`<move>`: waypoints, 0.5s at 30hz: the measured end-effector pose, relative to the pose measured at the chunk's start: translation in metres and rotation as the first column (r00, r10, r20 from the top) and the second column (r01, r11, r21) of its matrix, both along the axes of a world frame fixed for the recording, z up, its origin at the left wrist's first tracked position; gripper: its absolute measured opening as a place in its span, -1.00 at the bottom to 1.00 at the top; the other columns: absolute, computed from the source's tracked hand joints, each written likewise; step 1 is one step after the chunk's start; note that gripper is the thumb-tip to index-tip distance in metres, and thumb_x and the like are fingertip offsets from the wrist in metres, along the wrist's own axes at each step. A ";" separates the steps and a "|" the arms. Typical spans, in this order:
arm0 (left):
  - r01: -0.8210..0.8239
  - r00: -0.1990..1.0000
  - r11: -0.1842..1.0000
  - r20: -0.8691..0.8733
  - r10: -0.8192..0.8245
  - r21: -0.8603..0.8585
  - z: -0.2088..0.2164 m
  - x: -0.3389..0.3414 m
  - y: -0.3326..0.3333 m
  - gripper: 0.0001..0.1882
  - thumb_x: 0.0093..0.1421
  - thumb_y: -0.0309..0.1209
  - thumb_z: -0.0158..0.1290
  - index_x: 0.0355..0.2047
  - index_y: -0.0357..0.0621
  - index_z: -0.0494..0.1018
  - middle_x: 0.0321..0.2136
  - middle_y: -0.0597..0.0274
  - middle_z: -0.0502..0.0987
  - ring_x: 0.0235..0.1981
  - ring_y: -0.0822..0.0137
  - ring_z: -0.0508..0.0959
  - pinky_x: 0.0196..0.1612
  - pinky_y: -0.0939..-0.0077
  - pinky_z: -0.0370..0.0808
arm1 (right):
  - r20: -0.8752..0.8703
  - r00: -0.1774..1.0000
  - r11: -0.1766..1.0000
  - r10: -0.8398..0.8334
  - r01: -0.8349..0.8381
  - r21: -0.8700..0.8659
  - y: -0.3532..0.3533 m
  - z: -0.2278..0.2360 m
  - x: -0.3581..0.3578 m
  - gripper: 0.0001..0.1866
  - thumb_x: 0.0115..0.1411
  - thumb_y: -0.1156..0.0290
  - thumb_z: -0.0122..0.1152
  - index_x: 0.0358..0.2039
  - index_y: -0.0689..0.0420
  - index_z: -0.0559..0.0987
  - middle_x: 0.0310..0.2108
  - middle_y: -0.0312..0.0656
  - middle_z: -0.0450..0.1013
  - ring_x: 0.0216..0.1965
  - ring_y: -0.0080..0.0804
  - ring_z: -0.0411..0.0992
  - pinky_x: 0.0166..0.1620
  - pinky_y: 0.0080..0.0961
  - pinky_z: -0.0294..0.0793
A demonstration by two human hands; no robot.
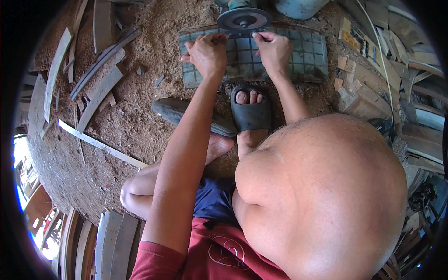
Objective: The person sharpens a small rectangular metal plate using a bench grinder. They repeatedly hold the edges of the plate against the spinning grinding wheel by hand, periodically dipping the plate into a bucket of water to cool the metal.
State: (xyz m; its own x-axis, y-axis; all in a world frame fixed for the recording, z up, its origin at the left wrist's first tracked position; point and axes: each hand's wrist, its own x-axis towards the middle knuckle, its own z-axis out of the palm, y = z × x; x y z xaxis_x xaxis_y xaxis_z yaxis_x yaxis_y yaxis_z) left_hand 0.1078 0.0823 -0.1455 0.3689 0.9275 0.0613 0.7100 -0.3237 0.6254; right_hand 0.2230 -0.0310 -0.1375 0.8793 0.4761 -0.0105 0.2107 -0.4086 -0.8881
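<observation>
Pinching a thin strip [240,35] between my left hand [207,53] and right hand [275,51], I press it against the grinding disc [243,18] above the gridded mat [305,58]; next, I judge, comes steady, even pressure.

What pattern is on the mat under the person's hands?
A square grid on the grey-green mat, seen best in the head view.

Place: a rough woodworking workshop, worked at floor level
Floor: sawdust [140,116] over bare ground; wood offcuts [100,91] and long strips [100,145] scattered about
Machine: a grinding disc [243,18] at the far edge
Edges: stacked planks [112,242]; timber scraps [396,42]
</observation>
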 end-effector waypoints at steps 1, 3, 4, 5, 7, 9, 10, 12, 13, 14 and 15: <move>-0.010 1.000 1.000 -0.018 0.010 0.009 0.001 0.002 -0.002 -0.80 0.11 -0.09 0.35 -0.28 0.24 0.78 -0.27 0.39 0.68 0.04 0.04 0.45 0.26 -0.33 0.08 | 0.019 1.000 1.000 0.000 0.000 -0.021 -0.001 0.001 0.001 -0.77 0.25 0.30 0.41 -0.29 0.24 0.77 -0.60 -0.11 0.63 -0.65 -0.43 0.61 -0.50 -0.52 0.52; -0.010 1.000 1.000 -0.016 0.010 0.006 0.003 0.003 -0.002 -0.80 0.11 -0.09 0.35 -0.28 0.24 0.78 -0.27 0.39 0.68 0.04 0.04 0.45 0.27 -0.33 0.07 | 0.015 1.000 1.000 -0.010 0.011 -0.024 -0.001 0.000 0.002 -0.77 0.25 0.31 0.41 -0.29 0.23 0.77 -0.60 -0.11 0.63 -0.65 -0.44 0.61 -0.49 -0.52 0.53; -0.010 1.000 1.000 -0.014 0.011 0.005 0.003 0.003 -0.002 -0.79 0.11 -0.09 0.35 -0.28 0.24 0.78 -0.26 0.39 0.68 0.04 0.04 0.44 0.27 -0.32 0.07 | 0.009 1.000 0.999 -0.020 0.020 -0.025 0.000 0.000 0.002 -0.78 0.24 0.31 0.41 -0.29 0.23 0.77 -0.60 -0.12 0.63 -0.65 -0.44 0.61 -0.49 -0.52 0.53; -0.011 1.000 1.000 -0.015 0.011 0.006 0.003 0.003 -0.003 -0.79 0.11 -0.09 0.35 -0.28 0.24 0.78 -0.26 0.39 0.68 0.04 0.04 0.44 0.27 -0.32 0.07 | 0.008 1.000 1.000 -0.019 0.020 -0.024 0.000 0.000 0.002 -0.78 0.24 0.31 0.41 -0.29 0.23 0.77 -0.60 -0.12 0.63 -0.65 -0.44 0.61 -0.49 -0.52 0.53; -0.015 1.000 1.000 -0.005 0.015 0.003 0.004 0.006 -0.006 -0.79 0.11 -0.09 0.36 -0.28 0.24 0.78 -0.26 0.40 0.69 0.05 0.06 0.44 0.28 -0.28 0.06 | 0.033 0.999 1.000 -0.016 0.017 -0.025 -0.003 -0.001 0.005 -0.77 0.24 0.30 0.41 -0.29 0.22 0.78 -0.60 -0.12 0.64 -0.65 -0.44 0.61 -0.49 -0.52 0.53; -0.019 1.000 1.000 -0.015 0.019 -0.015 0.004 0.008 -0.008 -0.80 0.11 -0.09 0.36 -0.28 0.24 0.78 -0.25 0.41 0.69 0.05 0.06 0.43 0.27 -0.25 0.06 | 0.024 0.999 0.999 -0.024 0.025 -0.024 -0.005 0.000 0.005 -0.77 0.25 0.29 0.42 -0.29 0.22 0.78 -0.60 -0.12 0.64 -0.65 -0.44 0.61 -0.49 -0.52 0.54; -0.024 0.999 0.999 -0.026 0.023 -0.032 0.004 0.009 -0.008 -0.80 0.11 -0.09 0.36 -0.27 0.25 0.79 -0.24 0.42 0.69 0.05 0.07 0.43 0.27 -0.23 0.06 | 0.015 0.999 0.999 -0.031 0.031 -0.022 -0.006 0.001 0.005 -0.77 0.25 0.29 0.42 -0.29 0.21 0.78 -0.60 -0.12 0.64 -0.65 -0.44 0.61 -0.49 -0.52 0.54; -0.024 0.999 0.999 -0.022 0.024 -0.038 0.005 0.009 -0.008 -0.80 0.12 -0.09 0.35 -0.28 0.25 0.79 -0.23 0.42 0.70 0.05 0.07 0.43 0.27 -0.21 0.07 | 0.012 0.999 0.999 -0.033 0.033 -0.039 -0.007 0.002 0.007 -0.77 0.25 0.29 0.42 -0.29 0.22 0.78 -0.60 -0.12 0.64 -0.65 -0.44 0.61 -0.49 -0.52 0.54; -0.025 1.000 0.999 -0.018 0.025 -0.045 0.005 0.009 -0.009 -0.80 0.12 -0.08 0.35 -0.28 0.25 0.79 -0.22 0.43 0.70 0.05 0.07 0.43 0.27 -0.19 0.07 | 0.009 0.999 0.998 -0.034 0.034 -0.057 -0.007 0.002 0.007 -0.77 0.25 0.28 0.42 -0.29 0.22 0.77 -0.60 -0.12 0.64 -0.64 -0.44 0.61 -0.49 -0.52 0.54; -0.025 1.000 0.999 -0.018 0.024 -0.045 0.006 0.010 -0.010 -0.80 0.12 -0.08 0.35 -0.28 0.25 0.79 -0.22 0.43 0.70 0.05 0.07 0.43 0.27 -0.19 0.07 | 0.008 0.999 0.998 -0.035 0.035 -0.057 -0.007 0.002 0.007 -0.77 0.25 0.28 0.42 -0.29 0.22 0.77 -0.60 -0.12 0.64 -0.64 -0.44 0.61 -0.49 -0.52 0.54; -0.033 0.999 0.998 -0.036 0.031 -0.044 0.006 0.012 -0.011 -0.80 0.12 -0.08 0.34 -0.28 0.25 0.79 -0.22 0.43 0.71 0.06 0.07 0.43 0.26 -0.20 0.08 | 0.003 0.999 0.999 -0.032 0.032 -0.043 -0.008 0.001 0.009 -0.77 0.25 0.29 0.42 -0.29 0.22 0.77 -0.60 -0.12 0.64 -0.64 -0.44 0.61 -0.49 -0.52 0.54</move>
